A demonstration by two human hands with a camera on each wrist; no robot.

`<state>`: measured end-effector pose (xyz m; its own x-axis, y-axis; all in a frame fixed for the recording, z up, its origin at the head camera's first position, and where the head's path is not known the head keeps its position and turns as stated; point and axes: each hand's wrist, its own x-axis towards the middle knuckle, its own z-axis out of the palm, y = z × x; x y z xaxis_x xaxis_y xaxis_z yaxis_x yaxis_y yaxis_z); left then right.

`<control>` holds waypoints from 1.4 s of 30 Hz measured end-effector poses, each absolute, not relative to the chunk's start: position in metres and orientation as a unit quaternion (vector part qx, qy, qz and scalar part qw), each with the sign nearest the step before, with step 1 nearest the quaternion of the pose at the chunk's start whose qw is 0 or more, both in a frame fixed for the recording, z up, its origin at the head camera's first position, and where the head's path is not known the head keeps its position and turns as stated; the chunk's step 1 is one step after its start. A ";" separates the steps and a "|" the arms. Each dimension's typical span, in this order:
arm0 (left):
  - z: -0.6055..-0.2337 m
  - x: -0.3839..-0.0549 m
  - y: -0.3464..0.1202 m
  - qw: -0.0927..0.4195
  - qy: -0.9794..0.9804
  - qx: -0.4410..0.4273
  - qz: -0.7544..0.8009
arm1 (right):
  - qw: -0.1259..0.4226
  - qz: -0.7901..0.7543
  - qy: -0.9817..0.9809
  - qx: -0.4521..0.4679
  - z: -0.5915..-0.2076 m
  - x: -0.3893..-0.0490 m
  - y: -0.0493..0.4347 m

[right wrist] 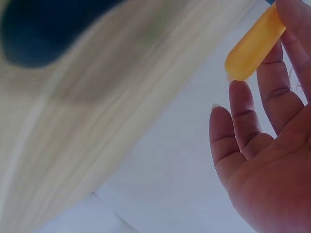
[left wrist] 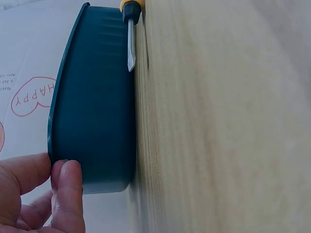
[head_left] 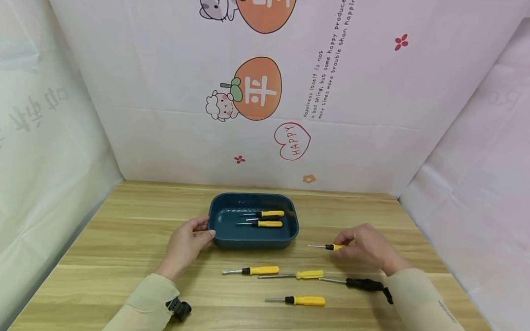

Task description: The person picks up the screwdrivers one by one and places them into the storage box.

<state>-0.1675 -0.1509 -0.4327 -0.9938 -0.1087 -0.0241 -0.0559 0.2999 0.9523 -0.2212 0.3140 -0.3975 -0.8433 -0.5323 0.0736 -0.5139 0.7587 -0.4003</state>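
Note:
My left hand (head_left: 188,238) grips the left end of a dark blue plastic box (head_left: 252,244); in the left wrist view, fingers and thumb pinch its rim (left wrist: 49,131). Inside the box lie a few small screwdrivers (head_left: 270,224) with yellow or dark handles. To the right of the box, my right hand (head_left: 363,246) pinches another screwdriver (head_left: 329,247), its shaft pointing left toward the box. The right wrist view shows its yellow handle (right wrist: 255,46) between thumb and fingers, while the other fingers stay loosely bent.
In front of the box lie two yellow-and-black screwdrivers (head_left: 264,270) (head_left: 309,300), an all-yellow-handled screwdriver (head_left: 310,274) and a black-handled screwdriver (head_left: 364,285), the last beneath my right forearm. White printed sheeting (head_left: 358,155) walls the wooden table (head_left: 157,200) at the back and sides.

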 end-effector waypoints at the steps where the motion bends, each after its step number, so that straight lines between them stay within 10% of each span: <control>1: -0.432 -0.167 -0.151 0.022 -0.806 0.052 -0.590 | 0.023 -0.207 0.937 -0.280 -0.396 -0.222 0.312; 42: -0.439 -0.169 -0.153 0.024 -0.807 0.047 -0.588 | 0.042 -0.203 0.939 -0.275 -0.366 -0.244 0.235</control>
<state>-0.1694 -0.1527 -0.4390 -0.9944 -0.1040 -0.0172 -0.0483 0.3049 0.9512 -0.2440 0.2350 -0.3661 -0.8452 -0.5335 0.0334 -0.4995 0.7661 -0.4045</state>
